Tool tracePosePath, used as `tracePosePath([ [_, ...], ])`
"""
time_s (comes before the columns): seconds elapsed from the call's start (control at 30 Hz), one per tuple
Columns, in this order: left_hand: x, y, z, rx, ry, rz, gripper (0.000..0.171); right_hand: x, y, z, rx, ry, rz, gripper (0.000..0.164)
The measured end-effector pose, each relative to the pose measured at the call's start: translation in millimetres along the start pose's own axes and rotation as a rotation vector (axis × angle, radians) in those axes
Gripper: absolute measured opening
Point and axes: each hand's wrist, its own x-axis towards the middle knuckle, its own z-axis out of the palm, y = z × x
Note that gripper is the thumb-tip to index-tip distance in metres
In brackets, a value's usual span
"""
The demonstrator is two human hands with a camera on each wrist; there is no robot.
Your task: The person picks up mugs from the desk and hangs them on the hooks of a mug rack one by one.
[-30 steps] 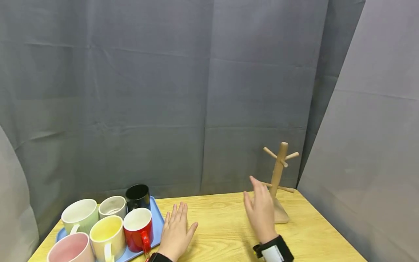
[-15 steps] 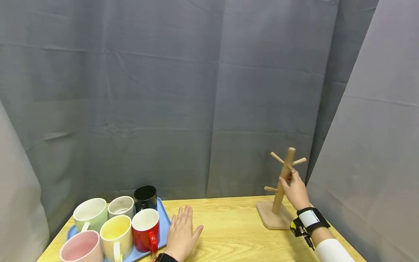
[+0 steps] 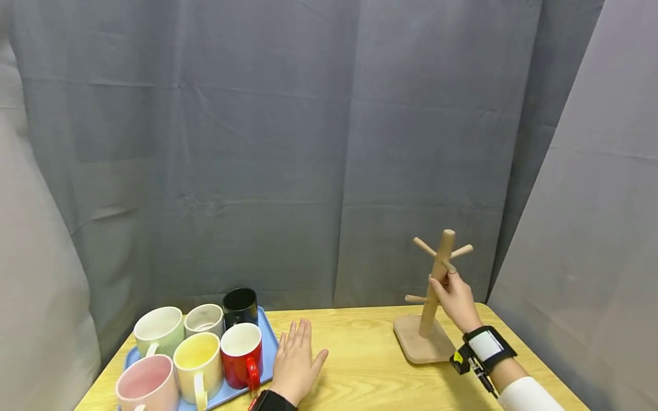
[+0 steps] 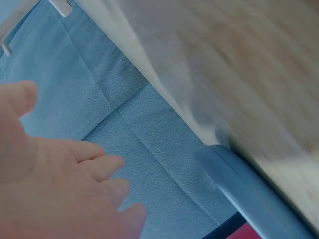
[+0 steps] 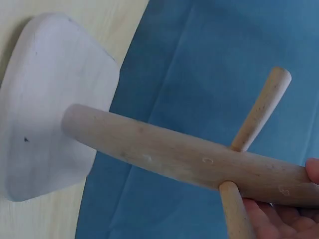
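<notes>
In the head view my right hand (image 3: 459,302) grips the post of a wooden mug tree (image 3: 430,311) below its upper pegs. The post leans slightly right. Its square base (image 5: 55,109) shows in the right wrist view; I cannot tell whether all of it touches the table. My left hand (image 3: 297,365) is spread flat beside the right edge of a blue tray (image 3: 268,342), fingers straight, holding nothing. On that tray sit a red mug (image 3: 241,357), a black mug (image 3: 240,307), a yellow mug (image 3: 198,365), a pink mug (image 3: 148,385), a green mug (image 3: 160,331) and a grey-white mug (image 3: 204,321).
The wooden table (image 3: 354,348) runs between the tray and the mug tree. A grey curtain (image 3: 267,171) hangs behind it, and pale cloth (image 3: 581,274) closes off the right side.
My right hand has moved right and taken hold of the mug tree's post. Over the last half second the mug tree has shifted left, closer to the tray. My left hand stays beside the tray.
</notes>
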Motion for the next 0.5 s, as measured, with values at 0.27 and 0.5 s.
tracePosePath([
  [0.27, 3.9, 8.1, -0.5, 0.014, 0.007, 0.042, 0.075, -15, -36, 23, 0.053, -0.066, -0.005, 0.044],
  [0.5, 5.1, 14.9, 5.2, -0.004, -0.028, 0.035, 0.074, -22, -49, 28, 0.063, -0.147, 0.129, 0.035],
])
